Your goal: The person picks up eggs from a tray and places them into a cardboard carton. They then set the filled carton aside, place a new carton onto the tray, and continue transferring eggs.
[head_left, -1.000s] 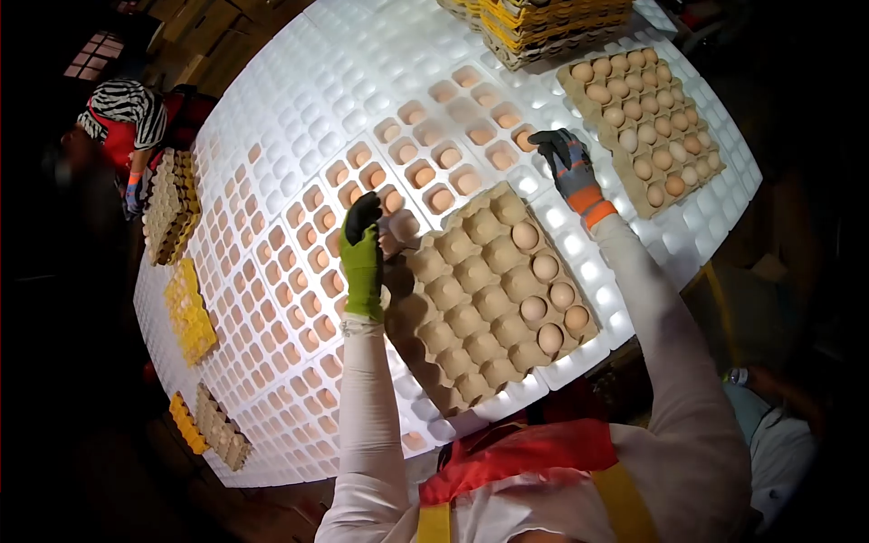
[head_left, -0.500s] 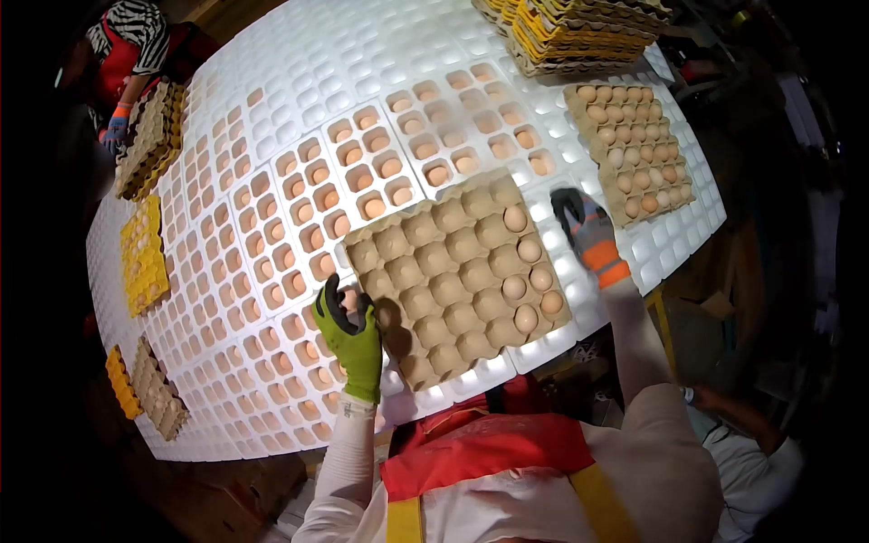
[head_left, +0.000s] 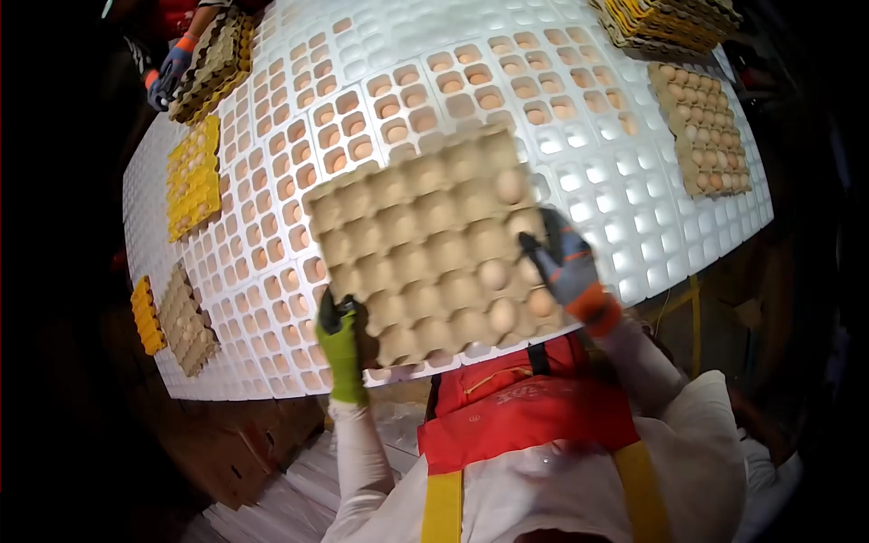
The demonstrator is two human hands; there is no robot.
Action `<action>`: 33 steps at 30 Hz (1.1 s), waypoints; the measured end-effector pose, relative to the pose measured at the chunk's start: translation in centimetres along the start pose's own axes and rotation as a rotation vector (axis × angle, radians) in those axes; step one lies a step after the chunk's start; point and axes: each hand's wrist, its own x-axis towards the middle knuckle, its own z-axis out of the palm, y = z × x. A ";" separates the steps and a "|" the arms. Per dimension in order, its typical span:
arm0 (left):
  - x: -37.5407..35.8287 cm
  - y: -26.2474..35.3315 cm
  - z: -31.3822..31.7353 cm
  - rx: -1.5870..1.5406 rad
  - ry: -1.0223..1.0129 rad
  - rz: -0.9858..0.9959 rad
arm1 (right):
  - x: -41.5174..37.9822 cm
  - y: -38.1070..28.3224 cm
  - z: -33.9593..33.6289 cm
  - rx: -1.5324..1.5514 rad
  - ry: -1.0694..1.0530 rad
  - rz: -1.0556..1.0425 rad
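Observation:
A grey-brown cardboard egg tray (head_left: 409,237) is held between my two hands above the white moulded panels. Several brown eggs (head_left: 502,316) sit in cups along its right end; the other cups show no eggs. My left hand (head_left: 343,355), in a green glove with dark fingertips, grips the tray's lower left edge, its fingers partly hidden. On the right edge, my right hand (head_left: 572,276), in a grey and orange glove, holds the tray with fingers reaching over the rim beside the eggs.
White panels (head_left: 608,213) with square pockets cover the table, many pockets holding eggs. A full egg tray (head_left: 704,136) lies right, stacked trays (head_left: 665,25) behind. Yellow tray (head_left: 195,181) and cardboard tray (head_left: 187,317) lie left. A co-worker's gloved hand (head_left: 170,72) touches a tray stack (head_left: 213,68).
My right hand has moved left onto the tray's right edge. My left hand has closed on the left edge, the egg at its fingers no longer visible. The tray has lifted; the view has shifted.

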 end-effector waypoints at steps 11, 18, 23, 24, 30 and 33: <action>3.0 -2.1 -16.8 0.993 0.389 0.675 | -6.3 -4.5 18.1 0.002 -0.432 -0.081; -4.9 0.1 -6.6 1.141 -0.449 0.869 | -12.4 -4.2 18.8 -0.568 -0.360 -0.643; -4.3 -0.4 -7.1 0.935 -0.413 0.815 | -11.7 -3.5 17.3 0.702 -0.348 0.182; -3.9 -0.1 -7.7 0.845 -0.396 0.823 | -10.1 -3.6 17.1 0.665 -0.288 0.020; -2.4 1.8 -10.5 -0.537 -0.486 -0.285 | -6.0 -8.1 19.6 -0.695 -0.592 -0.280; -0.5 2.9 -7.3 0.554 -0.381 0.594 | -7.0 -3.9 20.5 -0.391 -0.386 -0.317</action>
